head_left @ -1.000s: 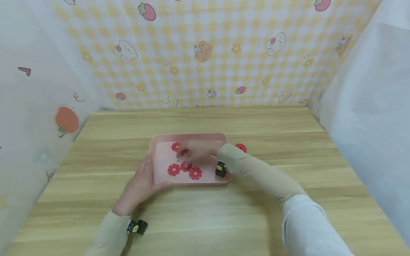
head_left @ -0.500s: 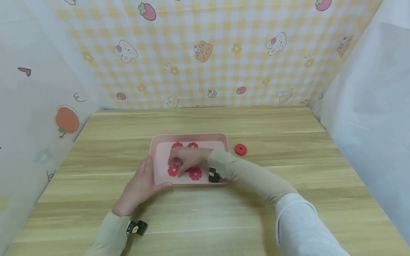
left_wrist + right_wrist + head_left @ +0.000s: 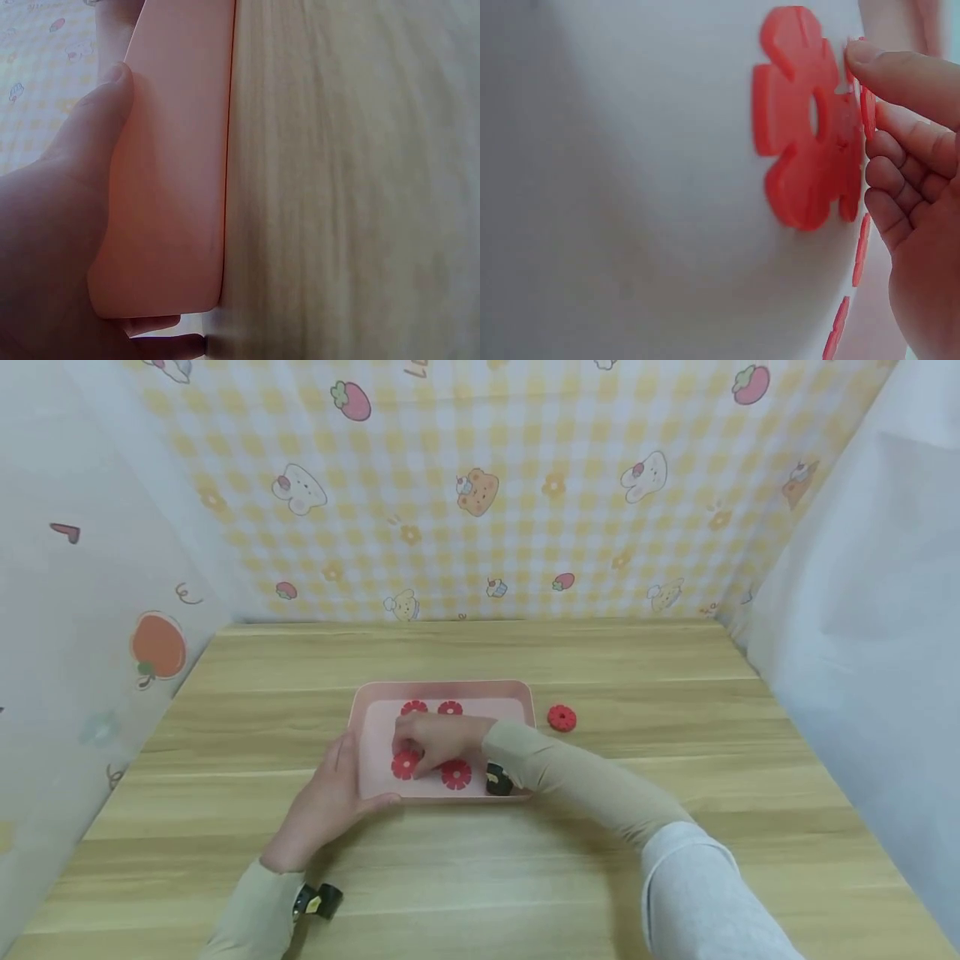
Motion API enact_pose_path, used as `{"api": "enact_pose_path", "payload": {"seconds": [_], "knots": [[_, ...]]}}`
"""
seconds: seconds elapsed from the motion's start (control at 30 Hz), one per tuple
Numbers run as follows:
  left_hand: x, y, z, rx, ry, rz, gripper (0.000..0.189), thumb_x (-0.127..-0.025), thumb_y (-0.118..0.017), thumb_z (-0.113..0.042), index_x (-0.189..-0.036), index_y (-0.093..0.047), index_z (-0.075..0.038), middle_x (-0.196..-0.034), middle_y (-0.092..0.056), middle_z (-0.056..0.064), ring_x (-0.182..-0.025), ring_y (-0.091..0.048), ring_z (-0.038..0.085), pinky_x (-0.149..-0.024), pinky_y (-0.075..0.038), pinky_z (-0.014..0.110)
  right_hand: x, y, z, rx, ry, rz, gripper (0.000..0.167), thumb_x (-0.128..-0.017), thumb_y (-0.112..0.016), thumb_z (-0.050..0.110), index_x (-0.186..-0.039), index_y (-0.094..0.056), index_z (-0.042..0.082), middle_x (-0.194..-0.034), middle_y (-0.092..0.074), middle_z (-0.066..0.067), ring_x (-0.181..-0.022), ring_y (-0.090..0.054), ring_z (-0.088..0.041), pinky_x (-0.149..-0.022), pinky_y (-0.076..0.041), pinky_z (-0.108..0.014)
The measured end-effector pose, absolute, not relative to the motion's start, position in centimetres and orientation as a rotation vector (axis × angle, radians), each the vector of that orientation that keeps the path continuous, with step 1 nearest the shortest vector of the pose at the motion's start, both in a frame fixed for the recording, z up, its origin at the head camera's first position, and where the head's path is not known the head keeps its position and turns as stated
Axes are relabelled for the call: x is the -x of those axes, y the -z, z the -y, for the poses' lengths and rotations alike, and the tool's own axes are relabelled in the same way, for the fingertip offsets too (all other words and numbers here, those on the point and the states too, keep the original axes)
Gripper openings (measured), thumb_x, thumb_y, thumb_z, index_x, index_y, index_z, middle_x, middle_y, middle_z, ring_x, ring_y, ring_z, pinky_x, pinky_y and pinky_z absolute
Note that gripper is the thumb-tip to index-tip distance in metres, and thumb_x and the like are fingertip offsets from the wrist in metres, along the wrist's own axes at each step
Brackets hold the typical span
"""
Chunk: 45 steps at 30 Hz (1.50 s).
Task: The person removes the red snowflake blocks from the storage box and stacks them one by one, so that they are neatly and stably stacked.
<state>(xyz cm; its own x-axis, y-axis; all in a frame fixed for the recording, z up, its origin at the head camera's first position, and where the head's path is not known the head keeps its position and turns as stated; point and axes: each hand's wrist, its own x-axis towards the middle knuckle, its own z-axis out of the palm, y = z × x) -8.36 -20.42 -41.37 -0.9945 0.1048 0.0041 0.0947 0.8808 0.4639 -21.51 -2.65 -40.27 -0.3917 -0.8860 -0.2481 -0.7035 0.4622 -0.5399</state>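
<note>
In the head view, my left hand (image 3: 322, 802) holds the near left corner of a pink tray (image 3: 517, 692), thumb along its front wall and fingers along its left side. The left wrist view shows this hand (image 3: 60, 202) against the tray's outer wall (image 3: 172, 172). My right hand (image 3: 442, 739) is inside the tray, between two red flower-shaped slotted discs, a left one (image 3: 406, 765) and a right one (image 3: 456, 774). In the right wrist view, its thumb and forefinger pinch a red slotted disc (image 3: 868, 112); the head view hides that disc behind the hand.
Two more red discs, one at the back left (image 3: 414, 707) and one beside it (image 3: 450, 707), lie flat inside the tray. Another red disc (image 3: 562, 718) lies on the wooden table (image 3: 480, 877), right of the tray. A patterned cloth (image 3: 480, 552) hangs behind.
My right hand has moved from the tray's back part toward the front and slightly left, uncovering the back discs and covering the front middle one. My left hand stays on the tray.
</note>
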Motion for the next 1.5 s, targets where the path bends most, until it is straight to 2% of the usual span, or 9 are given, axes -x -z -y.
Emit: {"api": "enact_pose_path", "payload": {"seconds": [0.27, 0.43, 0.57, 0.83, 0.97, 1.13, 1.23, 1.5], "knots": [[8.4, 41.4, 20.5, -0.169, -0.762, -3.019, 0.128, -0.068, -0.074, -0.066, -0.15, -0.006, 0.005, -0.147, -0.027, 0.028, -0.126, -0.043, 0.045, -0.096, -0.045, 0.058, 22.3, 39.0, 1.5, 1.323, 0.515, -2.248, 0.036, -0.077, -0.08, 0.031, -0.107, -0.063, 0.021, -0.097, -0.057, 0.008, -0.089, -0.052, -0.009, -0.077, -0.047, -0.015], [8.3, 41.4, 20.4, -0.184, -0.77, -3.022, 0.127, -0.068, -0.077, -0.061, -0.15, -0.006, 0.006, -0.146, -0.028, 0.029, -0.126, -0.043, 0.045, -0.097, -0.045, 0.057, 22.6, 38.2, 0.6, 1.236, 0.543, -2.271, 0.035, -0.078, -0.08, 0.029, -0.107, -0.063, 0.024, -0.099, -0.057, 0.008, -0.091, -0.053, -0.01, -0.077, -0.049, -0.017], [8.3, 41.6, 20.3, -0.186, -0.778, -3.02, 0.126, -0.069, -0.078, -0.057, -0.15, -0.005, 0.005, -0.147, -0.027, 0.03, -0.126, -0.043, 0.045, -0.097, -0.045, 0.057, 22.8, 37.6, -0.4, 1.224, 0.542, -2.313, 0.03, -0.079, -0.079, 0.029, -0.104, -0.063, 0.025, -0.095, -0.058, 0.009, -0.088, -0.054, -0.01, -0.076, -0.05, -0.02], [8.3, 41.7, 20.4, -0.187, -0.772, -3.021, 0.125, -0.069, -0.078, -0.058, -0.15, -0.005, 0.005, -0.147, -0.027, 0.03, -0.126, -0.043, 0.045, -0.097, -0.044, 0.058, 23.2, 36.3, -2.8, 1.086, 0.64, -2.326, 0.045, -0.075, -0.083, 0.025, -0.114, -0.062, 0.017, -0.105, -0.059, 0.006, -0.098, -0.053, -0.015, -0.088, -0.048, -0.024], [8.4, 41.6, 20.4, -0.184, -0.752, -3.019, 0.125, -0.07, -0.076, -0.059, -0.15, -0.005, 0.007, -0.148, -0.026, 0.031, -0.127, -0.042, 0.046, -0.097, -0.044, 0.059, 23.6, 36.0, -4.4, 1.109, 0.667, -2.379, 0.045, -0.074, -0.083, 0.026, -0.114, -0.064, 0.015, -0.105, -0.06, 0.002, -0.099, -0.053, -0.019, -0.087, -0.047, -0.026], [8.4, 41.6, 20.5, -0.167, -0.772, -3.011, 0.127, -0.069, -0.077, -0.059, -0.151, -0.003, 0.003, -0.147, -0.027, 0.03, -0.124, -0.044, 0.045, -0.096, -0.045, 0.059, 24.3, 35.8, -7.0, 1.157, 0.691, -2.447, 0.042, -0.076, -0.082, 0.025, -0.111, -0.065, 0.012, -0.104, -0.062, 0.001, -0.095, -0.054, -0.016, -0.089, -0.049, -0.027], [8.3, 41.5, 20.5, -0.162, -0.773, -3.011, 0.127, -0.069, -0.077, -0.059, -0.151, -0.002, 0.003, -0.146, -0.028, 0.031, -0.123, -0.045, 0.045, -0.095, -0.046, 0.059, 24.6, 35.6, -8.5, 1.1, 0.703, -2.474, 0.04, -0.076, -0.081, 0.026, -0.11, -0.065, 0.014, -0.106, -0.062, 0.004, -0.096, -0.055, -0.014, -0.09, -0.049, -0.027], [8.4, 41.5, 20.4, -0.187, -0.759, -3.014, 0.127, -0.07, -0.075, -0.061, -0.15, -0.003, 0.007, -0.146, -0.027, 0.032, -0.122, -0.045, 0.045, -0.094, -0.047, 0.058, 25.0, 35.7, -12.8, 1.004, 0.699, -2.542, 0.037, -0.078, -0.08, 0.023, -0.111, -0.065, 0.012, -0.105, -0.063, 0.0, -0.096, -0.056, -0.018, -0.09, -0.051, -0.033]]}}
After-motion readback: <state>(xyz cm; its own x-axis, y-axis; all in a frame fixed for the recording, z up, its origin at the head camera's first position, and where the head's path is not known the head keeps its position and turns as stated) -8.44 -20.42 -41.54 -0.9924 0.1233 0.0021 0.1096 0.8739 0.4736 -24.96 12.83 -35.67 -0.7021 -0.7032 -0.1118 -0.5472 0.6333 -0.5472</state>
